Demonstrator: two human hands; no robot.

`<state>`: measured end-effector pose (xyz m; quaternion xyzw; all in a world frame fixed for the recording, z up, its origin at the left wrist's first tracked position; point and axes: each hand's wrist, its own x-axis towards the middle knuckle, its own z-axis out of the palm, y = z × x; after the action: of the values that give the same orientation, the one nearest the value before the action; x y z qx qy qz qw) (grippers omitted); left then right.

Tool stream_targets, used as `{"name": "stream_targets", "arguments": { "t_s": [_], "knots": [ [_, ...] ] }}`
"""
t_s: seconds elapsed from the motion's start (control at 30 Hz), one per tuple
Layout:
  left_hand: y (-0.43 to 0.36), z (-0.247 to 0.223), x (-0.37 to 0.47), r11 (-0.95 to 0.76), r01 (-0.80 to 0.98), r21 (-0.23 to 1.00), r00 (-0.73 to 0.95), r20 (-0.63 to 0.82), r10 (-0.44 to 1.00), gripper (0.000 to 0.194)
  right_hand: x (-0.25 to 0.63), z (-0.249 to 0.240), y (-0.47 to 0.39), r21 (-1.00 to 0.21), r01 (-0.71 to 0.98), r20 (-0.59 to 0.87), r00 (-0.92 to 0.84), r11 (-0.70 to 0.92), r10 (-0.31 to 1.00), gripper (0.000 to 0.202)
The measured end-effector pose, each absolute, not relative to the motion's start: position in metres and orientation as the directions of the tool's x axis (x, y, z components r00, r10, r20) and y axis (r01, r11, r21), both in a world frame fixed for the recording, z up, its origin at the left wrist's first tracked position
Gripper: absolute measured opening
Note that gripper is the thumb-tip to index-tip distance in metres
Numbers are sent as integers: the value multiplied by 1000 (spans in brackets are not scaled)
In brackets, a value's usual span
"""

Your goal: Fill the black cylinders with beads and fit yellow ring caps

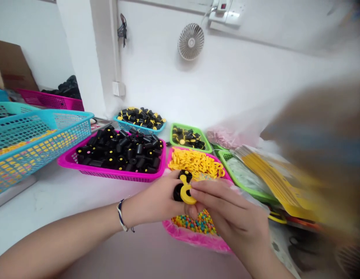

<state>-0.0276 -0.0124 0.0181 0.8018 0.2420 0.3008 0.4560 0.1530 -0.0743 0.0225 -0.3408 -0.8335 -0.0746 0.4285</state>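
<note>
Hands together at centre: left hand (161,195) gripping black pieces (178,192), right hand (235,213) pinching yellow ring piece (188,194) against them. Pink basket of black cylinders (110,172) far left; bead tray (197,237) beneath hands; yellow pieces (194,161) beyond.

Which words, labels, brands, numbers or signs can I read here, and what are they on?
No text can be read here.
Cardboard box: faint reddish marks, too blurred to read.
Yellow packets: any print is too blurred to read.
Wall socket panel: any markings are too small to read.
</note>
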Motion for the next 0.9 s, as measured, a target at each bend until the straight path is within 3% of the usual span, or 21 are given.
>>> {"name": "stream_targets", "arguments": {
  "t_s": [0.2, 0.3, 0.47, 0.73, 0.8, 0.9],
  "knots": [
    [-10, 21, -30, -499, 124, 857, 727, 264, 634, 25, 152, 15, -70, -105, 625, 761, -450, 774, 467, 46],
    [-10, 24, -31, -497, 33, 867, 763, 299, 573, 30, 155, 11, -66, -60, 626, 767, -469, 777, 437, 48],
    [-10, 26, -33, -444, 5, 896, 791, 268, 550, 18, 152, 14, -62, -2, 606, 749, -526, 795, 403, 45],
    [-10, 19, -32, -325, 10, 946, 837, 170, 520, 8, 141, 13, -71, -73, 695, 444, -619, 715, 648, 59],
    [-10, 18, -30, -308, -4, 952, 841, 170, 513, 3, 139, 9, -70, -39, 696, 495, -610, 717, 619, 57],
    [-11, 18, -28, -324, -87, 942, 841, 244, 483, 15, 138, 3, -65, 44, 657, 628, -604, 752, 491, 56]
  ]
}}
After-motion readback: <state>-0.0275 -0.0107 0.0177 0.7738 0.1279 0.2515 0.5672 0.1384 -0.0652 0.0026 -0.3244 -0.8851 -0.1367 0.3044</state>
